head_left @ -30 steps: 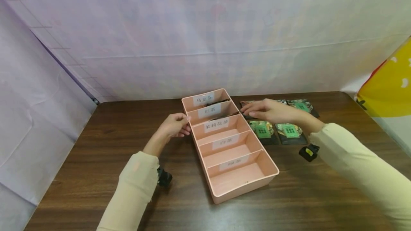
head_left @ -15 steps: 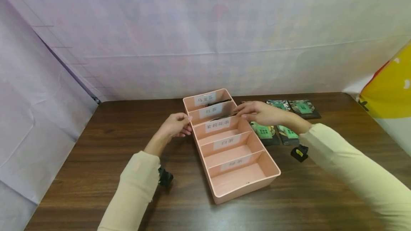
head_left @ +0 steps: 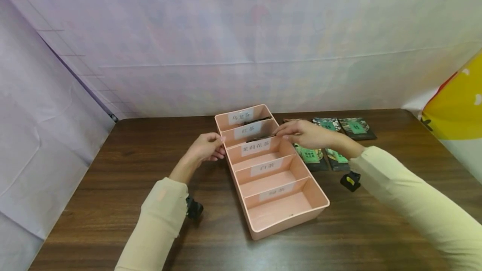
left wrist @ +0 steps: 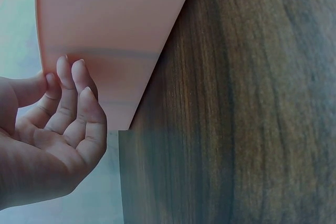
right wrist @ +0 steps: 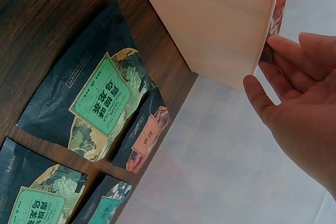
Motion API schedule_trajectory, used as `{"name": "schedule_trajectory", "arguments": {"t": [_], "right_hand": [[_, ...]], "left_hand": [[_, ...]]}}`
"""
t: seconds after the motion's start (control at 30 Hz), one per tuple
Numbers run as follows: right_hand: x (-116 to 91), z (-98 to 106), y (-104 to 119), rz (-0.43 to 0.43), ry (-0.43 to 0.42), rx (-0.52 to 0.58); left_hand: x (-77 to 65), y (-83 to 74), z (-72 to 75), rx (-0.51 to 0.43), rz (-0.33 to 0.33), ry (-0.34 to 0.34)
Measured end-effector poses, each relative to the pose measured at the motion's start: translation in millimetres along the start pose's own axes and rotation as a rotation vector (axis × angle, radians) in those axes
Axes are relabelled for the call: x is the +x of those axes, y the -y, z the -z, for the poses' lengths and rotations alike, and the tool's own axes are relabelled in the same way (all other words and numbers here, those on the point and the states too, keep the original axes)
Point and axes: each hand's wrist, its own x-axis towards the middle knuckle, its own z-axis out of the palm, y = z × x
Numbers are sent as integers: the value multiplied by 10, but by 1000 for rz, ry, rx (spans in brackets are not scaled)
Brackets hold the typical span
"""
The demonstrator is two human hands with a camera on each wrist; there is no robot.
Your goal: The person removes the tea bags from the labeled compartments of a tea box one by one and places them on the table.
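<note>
A pink divided box (head_left: 289, 223) stands at an angle on the wooden table, with paper labels on its compartment walls. My left hand (head_left: 205, 147) holds its left rim; in the left wrist view the thumb and forefinger pinch the edge, the other fingers loosely bent outside. My right hand (head_left: 306, 133) reaches over the right rim at the second compartment from the back. In the right wrist view its extended fingertips touch a red-patterned tea packet (right wrist: 279, 17) standing above the rim, thumb apart. Dark packet edges (head_left: 260, 121) also show in the rearmost compartment.
Right of the box lie several dark tea packets, including a green-labelled one (head_left: 357, 127) at the back and a grape oolong packet (right wrist: 100, 95) near the box. A light curtain (head_left: 241, 53) hangs behind the table (head_left: 150, 158). Black wrist cameras (head_left: 351, 181) sit under both wrists.
My right hand has moved left, from beside the box to over its right rim, then stayed nearly still. My left hand keeps its hold on the left rim.
</note>
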Motion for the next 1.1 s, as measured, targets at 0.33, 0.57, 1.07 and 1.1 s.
{"name": "schedule_trajectory", "arguments": {"t": [0.33,0.57,1.07,1.1], "right_hand": [[-27,32,38,-18,-26,26],[-46,100,81,-42,-20,49],[-111,296,229,-66,-83,93],[-113,309,235,-66,-87,89]], "left_hand": [[-3,0,-17,3,12,-1],[0,0,-15,6,10,-2],[4,-7,-5,2,0,-2],[5,-8,-4,2,2,-2]]}}
